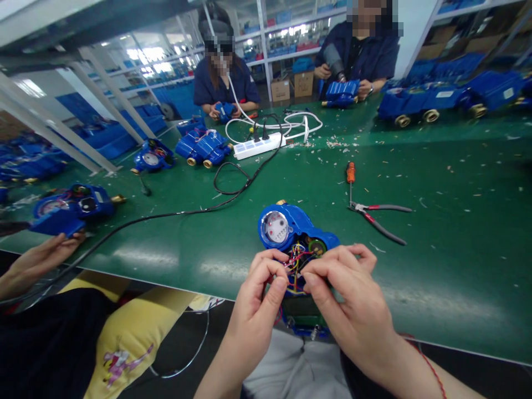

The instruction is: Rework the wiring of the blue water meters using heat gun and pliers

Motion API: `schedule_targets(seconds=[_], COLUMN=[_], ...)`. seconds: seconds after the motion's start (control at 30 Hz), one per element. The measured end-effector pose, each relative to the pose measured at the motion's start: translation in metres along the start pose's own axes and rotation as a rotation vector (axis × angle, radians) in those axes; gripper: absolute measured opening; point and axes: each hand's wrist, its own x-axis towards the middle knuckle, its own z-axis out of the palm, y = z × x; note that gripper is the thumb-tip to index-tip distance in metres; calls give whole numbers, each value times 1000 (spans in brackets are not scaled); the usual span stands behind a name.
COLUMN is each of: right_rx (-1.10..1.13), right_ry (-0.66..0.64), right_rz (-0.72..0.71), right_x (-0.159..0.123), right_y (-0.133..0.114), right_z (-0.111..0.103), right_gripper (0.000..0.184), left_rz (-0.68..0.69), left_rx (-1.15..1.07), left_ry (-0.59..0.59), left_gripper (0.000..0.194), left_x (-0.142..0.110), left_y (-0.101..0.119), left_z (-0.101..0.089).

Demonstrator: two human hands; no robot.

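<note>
- Green workbench (453, 266): at its near edge, the blue meter (302, 219) could be tipped by a careless tug.
- Left hand (258, 293), right hand (355, 296): thin wires (297, 252) are seemingly pinched between fingertips; these could be snapped by overpulling.

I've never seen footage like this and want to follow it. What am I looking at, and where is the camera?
There is no robot: one camera on a person's head looks forward and down, so the left hand and right hand near the bottom are the wearer's own. Their fingertips are at thin coloured wires in an opened blue water meter; which wires they pinch is too small to tell. On the green table lie pliers, an orange-handled screwdriver and a white power strip. Co-workers sit nearby.
</note>
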Motion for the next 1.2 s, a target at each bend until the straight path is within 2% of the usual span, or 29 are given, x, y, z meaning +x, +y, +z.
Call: schedule_targets(seconds=[0.07,0.23,0.4,0.57,0.7,0.83,0.93,1.0,1.1,1.2], right_rx=[-2,-13,31,53,118,223,217,121,-173,-320], right_ry=[-1,-106,-138,-47,-42,72,113,100,75,82], right_rz=[-3,-23,7,15,16,182,231,199,50,-93], right_x=[1,4,2,-5,-9,-12,-16,-18,-17,-11], right_y=[0,-3,-8,-8,-4,3,14,23,31,24], right_z=[-1,-3,0,5,2,-5,-12,-19,-29,-28], right_gripper=[15,11,15,16,15,15,18,22,25,8], left_rz=[12,52,65,45,12,-23,-40,-52,-62,-61], left_rx=[16,60,59,24,-4,-20,-67,-89,-97,-95], left_ry=[10,14,3,4,15,112,97,88,77,81], left_gripper=[18,17,17,17,19,22,22,23,22,22], left_x=[-1,-1,-2,-2,0,0,-1,-1,-1,0], left_y=[0,0,2,3,2,-2,-5,-6,-6,-5], left_z=[1,1,2,5,6,3,0,-1,0,1])
